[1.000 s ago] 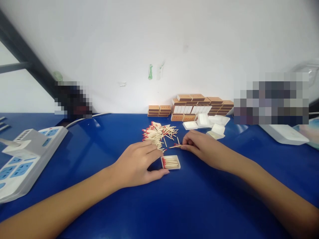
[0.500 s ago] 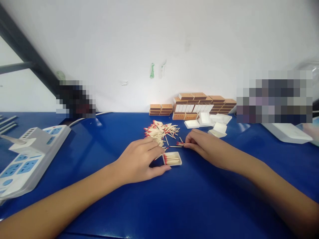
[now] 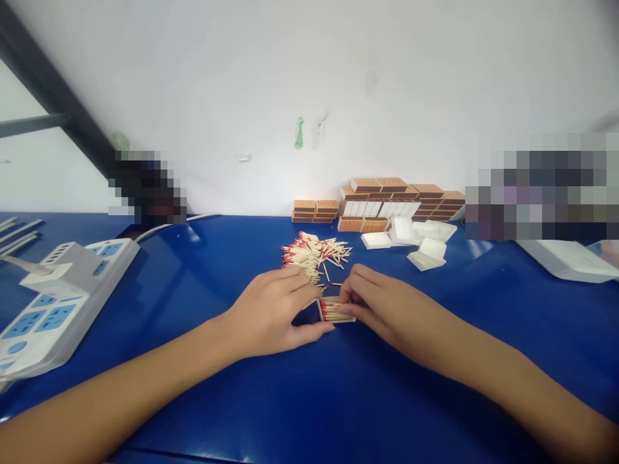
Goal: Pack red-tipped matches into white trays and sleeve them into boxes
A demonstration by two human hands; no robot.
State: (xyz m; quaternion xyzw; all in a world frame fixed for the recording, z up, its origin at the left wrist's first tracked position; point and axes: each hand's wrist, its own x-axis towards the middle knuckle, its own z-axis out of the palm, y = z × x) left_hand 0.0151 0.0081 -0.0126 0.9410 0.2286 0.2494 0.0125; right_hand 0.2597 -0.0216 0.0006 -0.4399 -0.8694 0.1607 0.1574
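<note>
A small white matchbox tray [image 3: 337, 320] lies on the blue table, with red-tipped matches [image 3: 329, 309] in it. My left hand [image 3: 275, 312] steadies its left end, index finger at the far corner and thumb along the near side. Over the right end of the tray, my right hand [image 3: 380, 299] pinches a few matches, mostly hidden by its fingers. Just beyond my left fingers is a loose pile of matches [image 3: 309, 254], some stray ones around it.
Brown-and-orange matchboxes [image 3: 362, 223] are stacked against the wall, a smaller stack [image 3: 304, 211] to their left. Several white trays [image 3: 376, 241] lie before them. A white power strip [image 3: 72, 316] is at the left, a blue table [image 3: 300, 399] underneath.
My right hand has moved left and nearer, bringing its pinched matches from beside the pile to over the tray. My left hand has stayed at the tray.
</note>
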